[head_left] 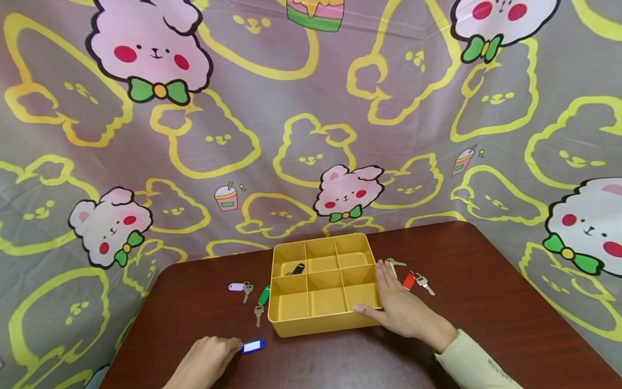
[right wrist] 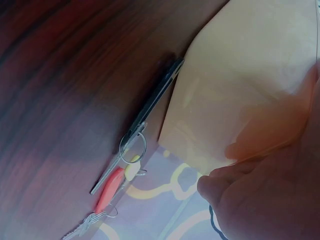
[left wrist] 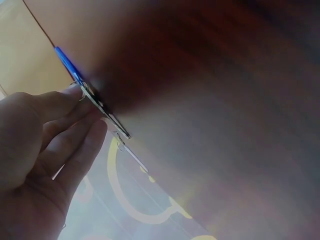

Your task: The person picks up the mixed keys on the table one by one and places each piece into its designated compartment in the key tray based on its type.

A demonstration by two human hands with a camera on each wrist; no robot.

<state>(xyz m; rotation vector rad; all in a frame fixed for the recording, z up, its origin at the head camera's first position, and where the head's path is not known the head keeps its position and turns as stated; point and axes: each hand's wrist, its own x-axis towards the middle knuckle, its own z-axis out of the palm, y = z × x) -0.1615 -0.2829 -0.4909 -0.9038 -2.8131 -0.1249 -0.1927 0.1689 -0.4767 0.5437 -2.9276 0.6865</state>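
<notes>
Low at the front left, my left hand (head_left: 208,356) pinches a key with a blue tag (head_left: 254,346) near its ring. In the left wrist view, the key (left wrist: 107,111) stretches past the fingertips. A yellow six-compartment box (head_left: 320,322) stands mid-table. My right hand (head_left: 405,308) rests along its right side with fingers straight and the thumb over the front rim. One back-left compartment holds a black-tagged key (head_left: 298,268). Beside the box, the right wrist view shows another key with a dark tag (right wrist: 155,97), which the right hand hides from the head view.
Left of the box lie a purple-tagged key (head_left: 237,287) and a green-tagged key (head_left: 264,295). To its right are a red-tagged key (head_left: 409,281) and a key with a yellow tag (right wrist: 132,168). A patterned cloth (head_left: 418,140) hangs behind the brown table (head_left: 457,251).
</notes>
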